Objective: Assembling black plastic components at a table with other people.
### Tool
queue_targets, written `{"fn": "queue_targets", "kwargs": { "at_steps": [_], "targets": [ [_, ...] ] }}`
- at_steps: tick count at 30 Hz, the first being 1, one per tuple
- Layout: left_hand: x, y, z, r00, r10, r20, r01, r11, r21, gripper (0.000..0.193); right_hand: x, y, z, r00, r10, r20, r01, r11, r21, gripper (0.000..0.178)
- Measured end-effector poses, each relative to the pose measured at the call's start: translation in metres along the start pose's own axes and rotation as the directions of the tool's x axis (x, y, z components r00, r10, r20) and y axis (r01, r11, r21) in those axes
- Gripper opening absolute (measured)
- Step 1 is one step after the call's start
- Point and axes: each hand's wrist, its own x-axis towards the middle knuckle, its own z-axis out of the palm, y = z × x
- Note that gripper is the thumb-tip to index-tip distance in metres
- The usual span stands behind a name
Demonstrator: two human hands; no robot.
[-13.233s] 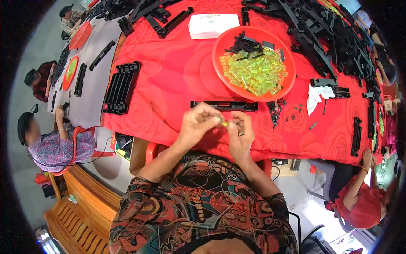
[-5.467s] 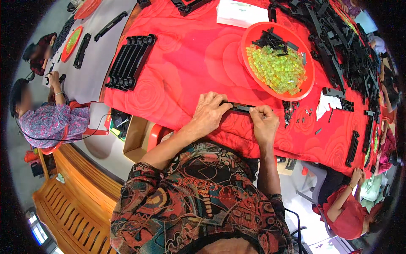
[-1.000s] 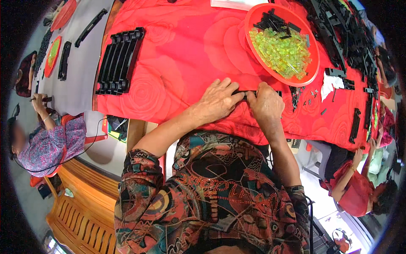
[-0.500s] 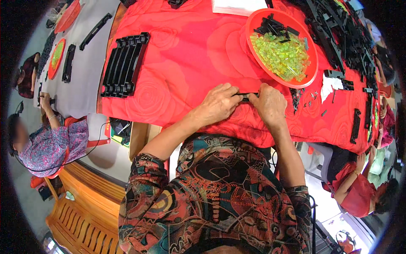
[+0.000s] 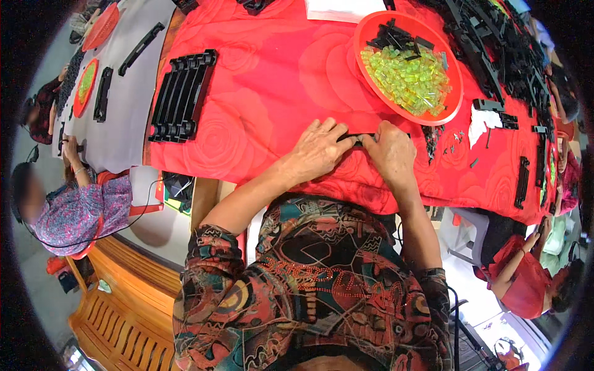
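Note:
Between my two hands lies a slim black plastic strip [image 5: 354, 137], held close to the near edge of the red cloth [image 5: 260, 111]. My left hand [image 5: 317, 148] is closed on its left part, fingers curled over it. My right hand [image 5: 391, 153] grips it from the right, with the thumb pressed near the middle. Most of the strip is covered by my fingers. Beyond my right hand stands a red bowl [image 5: 460, 86] of yellow-green clear pieces [image 5: 408, 77], with small black parts [image 5: 396, 38] on top.
Several black strips [image 5: 182, 96] lie side by side at the left. A large heap of black parts [image 5: 489, 49] fills the far right, near a white crumpled tissue [image 5: 484, 123]. Small bits [image 5: 456, 142] lie right of my hand. A wooden bench [image 5: 124, 315] is behind left; people sit on both sides.
The black strip has turned slightly, and more of it shows between my hands. Both hands have shifted only a little and keep their hold.

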Motion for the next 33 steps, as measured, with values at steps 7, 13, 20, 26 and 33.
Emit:
{"fn": "queue_targets", "kwargs": {
  "at_steps": [7,13,20,26,33],
  "targets": [
    [0.005,-0.004,-0.004,0.997,0.043,0.056,-0.043,0.999,-0.006,0.031,-0.018,0.012,-0.012,0.892,-0.01,-0.452,0.343,0.667,0.661,0.035],
    [0.002,0.0,0.001,0.999,0.023,-0.026,-0.024,0.999,-0.03,0.03,-0.005,-0.006,0.014,0.888,0.055,-0.457,0.46,-0.154,0.875,0.035],
    [-0.001,0.0,0.012,0.99,0.014,-0.14,-0.019,0.999,-0.03,0.028,0.005,-0.004,0.039,0.889,-0.038,-0.457,0.449,-0.129,0.884,0.034],
    [-0.001,-0.002,0.013,0.982,0.025,-0.189,-0.034,0.998,-0.046,0.027,0.008,-0.009,0.047,0.899,-0.066,-0.434,0.421,-0.147,0.895,0.034],
    [-0.001,-0.003,0.014,0.973,0.029,-0.229,-0.041,0.998,-0.047,0.025,0.01,-0.012,0.044,0.936,-0.067,-0.345,0.342,-0.054,0.938,0.036]
  ]
}}
